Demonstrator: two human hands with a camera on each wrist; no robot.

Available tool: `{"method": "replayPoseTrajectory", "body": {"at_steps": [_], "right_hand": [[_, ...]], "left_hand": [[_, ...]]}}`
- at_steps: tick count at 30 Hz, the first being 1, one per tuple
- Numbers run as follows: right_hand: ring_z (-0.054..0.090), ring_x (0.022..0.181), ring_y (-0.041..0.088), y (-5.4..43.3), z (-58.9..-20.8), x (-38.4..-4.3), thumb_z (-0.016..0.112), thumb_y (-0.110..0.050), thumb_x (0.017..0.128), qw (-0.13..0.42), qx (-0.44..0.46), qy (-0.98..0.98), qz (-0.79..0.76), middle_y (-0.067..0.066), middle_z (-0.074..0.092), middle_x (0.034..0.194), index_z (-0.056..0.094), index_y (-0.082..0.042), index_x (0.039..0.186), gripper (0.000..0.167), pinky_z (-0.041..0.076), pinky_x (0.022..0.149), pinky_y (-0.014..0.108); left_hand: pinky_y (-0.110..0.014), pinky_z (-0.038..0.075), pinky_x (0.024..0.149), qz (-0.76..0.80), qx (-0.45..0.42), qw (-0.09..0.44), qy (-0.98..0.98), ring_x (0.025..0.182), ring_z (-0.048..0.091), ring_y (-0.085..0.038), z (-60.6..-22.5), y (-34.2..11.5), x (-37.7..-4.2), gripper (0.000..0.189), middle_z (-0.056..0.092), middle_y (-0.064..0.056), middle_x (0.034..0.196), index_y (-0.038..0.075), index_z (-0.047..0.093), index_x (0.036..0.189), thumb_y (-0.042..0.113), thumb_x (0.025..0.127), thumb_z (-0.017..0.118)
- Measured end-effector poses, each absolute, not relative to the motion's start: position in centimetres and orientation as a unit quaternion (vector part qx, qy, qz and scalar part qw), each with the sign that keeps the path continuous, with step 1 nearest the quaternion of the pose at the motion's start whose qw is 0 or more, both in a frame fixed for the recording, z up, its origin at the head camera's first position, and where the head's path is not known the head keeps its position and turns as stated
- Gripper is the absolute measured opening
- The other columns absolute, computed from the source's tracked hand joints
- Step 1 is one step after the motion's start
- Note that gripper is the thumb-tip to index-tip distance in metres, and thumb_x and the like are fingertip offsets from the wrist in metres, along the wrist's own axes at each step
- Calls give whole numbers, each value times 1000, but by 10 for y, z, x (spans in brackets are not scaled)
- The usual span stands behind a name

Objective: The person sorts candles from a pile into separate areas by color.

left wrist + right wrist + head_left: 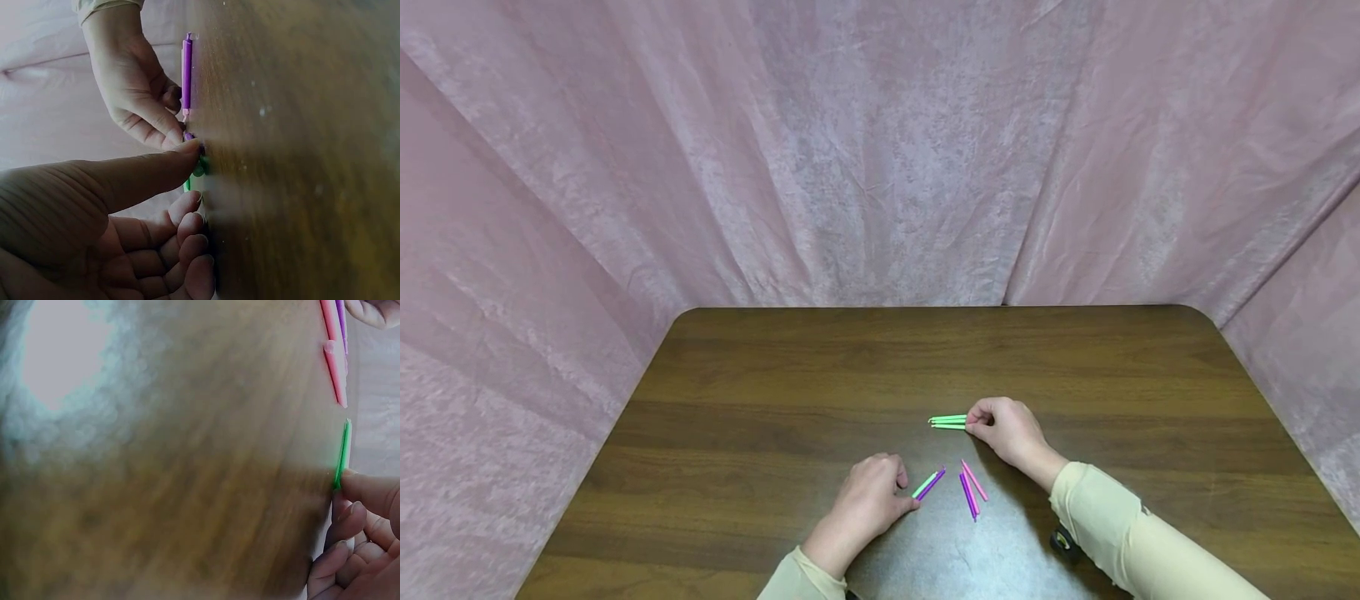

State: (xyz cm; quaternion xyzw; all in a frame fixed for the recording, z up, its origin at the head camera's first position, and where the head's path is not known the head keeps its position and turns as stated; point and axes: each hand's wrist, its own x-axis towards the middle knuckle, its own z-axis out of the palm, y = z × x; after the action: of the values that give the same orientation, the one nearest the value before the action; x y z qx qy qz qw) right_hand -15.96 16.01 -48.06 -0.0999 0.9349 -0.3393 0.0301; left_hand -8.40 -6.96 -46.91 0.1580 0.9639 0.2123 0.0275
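Several thin green candles (948,422) lie side by side on the table, wicks to the left. My right hand (1009,431) pinches their right ends between thumb and fingers; in the right wrist view a green candle (342,453) sticks out past the thumb. My left hand (870,495) rests at the table by a pair of candles, one light green (924,485) and one purple (932,483). The left thumb (178,164) touches or nearly touches the pair's near ends, and the fingers stand apart from it, loosely bent.
Between the hands lie pink candles (975,481) and a purple candle (967,498), close together. The brown wooden table (760,367) reaches back to pink curtains (880,167). Bright glare covers the table's near middle.
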Motion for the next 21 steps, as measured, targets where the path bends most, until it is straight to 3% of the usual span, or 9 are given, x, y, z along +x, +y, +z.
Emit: {"method": "replayPoseTrajectory", "body": {"at_steps": [21], "right_hand": [[53, 65, 7, 160, -480, -160, 75, -9, 80, 25, -106, 933, -344, -10, 61, 67, 66, -17, 73, 14, 43, 64, 32]], "left_hand": [[-31, 45, 59, 196, 159, 14, 968, 63, 55, -16, -467, -73, -79, 29, 54, 7, 68, 16, 60, 69, 25, 65, 88]]}}
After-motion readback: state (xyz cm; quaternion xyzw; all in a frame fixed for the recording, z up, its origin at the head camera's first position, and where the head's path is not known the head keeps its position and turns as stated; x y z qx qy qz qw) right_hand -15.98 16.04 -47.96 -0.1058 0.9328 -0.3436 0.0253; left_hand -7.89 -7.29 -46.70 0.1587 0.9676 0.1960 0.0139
